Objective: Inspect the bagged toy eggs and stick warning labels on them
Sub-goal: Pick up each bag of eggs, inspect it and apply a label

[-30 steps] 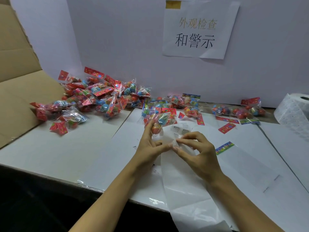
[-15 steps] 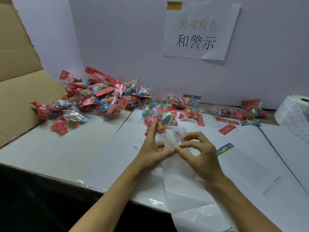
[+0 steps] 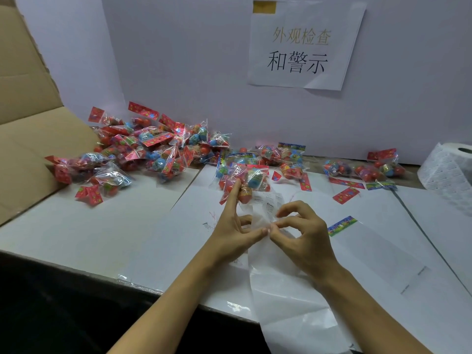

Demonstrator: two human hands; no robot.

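Place: a packing and inspection bench in a small workshop.
Sign [image 3: 304, 44]: paper sheet with Chinese characters, taped to the white partition.
Below the sign: heaps of bagged toy eggs [image 3: 143, 152] on a paper-covered table [image 3: 76, 226].
Right of the sign: label roll [image 3: 449, 169].
Left of the sign: open carton [image 3: 28, 139].
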